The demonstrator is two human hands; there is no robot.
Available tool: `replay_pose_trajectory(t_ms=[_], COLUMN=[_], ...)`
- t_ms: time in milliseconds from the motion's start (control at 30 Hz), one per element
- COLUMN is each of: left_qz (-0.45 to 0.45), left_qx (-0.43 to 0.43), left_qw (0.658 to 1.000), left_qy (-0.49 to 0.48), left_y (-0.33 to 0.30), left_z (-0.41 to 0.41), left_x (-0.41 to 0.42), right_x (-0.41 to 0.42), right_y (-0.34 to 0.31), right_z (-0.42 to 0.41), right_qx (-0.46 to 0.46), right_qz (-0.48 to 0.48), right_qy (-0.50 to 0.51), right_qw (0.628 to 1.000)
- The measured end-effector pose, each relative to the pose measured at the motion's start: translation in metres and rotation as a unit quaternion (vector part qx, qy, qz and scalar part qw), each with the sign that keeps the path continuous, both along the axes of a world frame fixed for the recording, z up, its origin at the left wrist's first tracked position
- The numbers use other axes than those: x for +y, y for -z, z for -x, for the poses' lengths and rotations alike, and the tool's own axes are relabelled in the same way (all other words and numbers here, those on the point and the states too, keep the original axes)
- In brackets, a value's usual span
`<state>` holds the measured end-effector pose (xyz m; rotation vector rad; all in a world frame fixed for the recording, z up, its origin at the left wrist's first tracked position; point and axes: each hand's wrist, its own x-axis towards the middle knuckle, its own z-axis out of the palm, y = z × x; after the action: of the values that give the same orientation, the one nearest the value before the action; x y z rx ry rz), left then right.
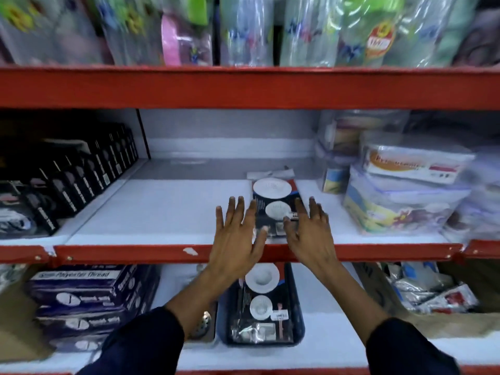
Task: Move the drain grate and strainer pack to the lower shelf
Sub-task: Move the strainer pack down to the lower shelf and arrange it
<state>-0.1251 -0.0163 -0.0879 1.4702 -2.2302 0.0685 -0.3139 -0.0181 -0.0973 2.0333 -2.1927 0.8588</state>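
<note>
On the middle shelf, both hands, left hand (238,239) and right hand (308,234), flank the strainer pack (273,201), fingers spread, gripping nothing; its glossy wrap could slip if pinched unevenly.

Red metal shelving (243,87) with white boards (162,207) fills the view, backed by a pale grey wall (224,125) under dim light.

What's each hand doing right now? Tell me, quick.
Left hand: open, fingers spread, holding nothing, beside the strainer pack.
Right hand: open, holding nothing, over the pack's right edge.
</note>
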Motion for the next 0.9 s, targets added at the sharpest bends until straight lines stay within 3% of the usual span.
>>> replay_pose_trajectory(t_ms=[133, 267, 333, 400, 500, 633, 767, 900], left_qz=[-0.206, -0.200, -0.210, -0.254, -0.347, -0.457, -0.537, -0.587], left_qx=[0.151, 0.247, 0.322, 0.407, 0.491, 0.487, 0.393, 0.314], left_qw=[0.967, 0.947, 0.921, 0.875, 0.799, 0.743, 0.742, 0.744], left_qy=[-0.015, -0.046, -0.063, -0.072, -0.019, 0.043, 0.079, 0.054], left_y=[-0.023, -0.033, -0.032, -0.034, -0.048, -0.057, -0.046, -0.015], left_z=[0.017, 0.019, 0.011, 0.000, -0.015, -0.044, -0.070, -0.084], left_x=[-0.027, -0.041, -0.048, -0.050, -0.037, -0.010, 0.018, 0.043], right_x=[-0.019, -0.015, -0.014, -0.010, 0.006, 0.043, 0.071, 0.087], right_y=[-0.018, -0.041, -0.044, -0.049, -0.055, -0.055, -0.039, -0.007], right_z=[0.005, 0.009, 0.017, 0.026, 0.036, 0.047, 0.056, 0.054], right_qx=[-0.141, -0.242, -0.296, -0.425, -0.598, -0.608, -0.550, -0.508], right_qz=[-0.096, -0.063, -0.035, -0.036, -0.112, -0.214, -0.324, -0.413], right_qy=[-0.015, -0.004, 0.015, 0.014, -0.047, -0.150, -0.204, -0.209], right_qw=[0.985, 0.968, 0.954, 0.904, 0.792, 0.749, 0.742, 0.726])
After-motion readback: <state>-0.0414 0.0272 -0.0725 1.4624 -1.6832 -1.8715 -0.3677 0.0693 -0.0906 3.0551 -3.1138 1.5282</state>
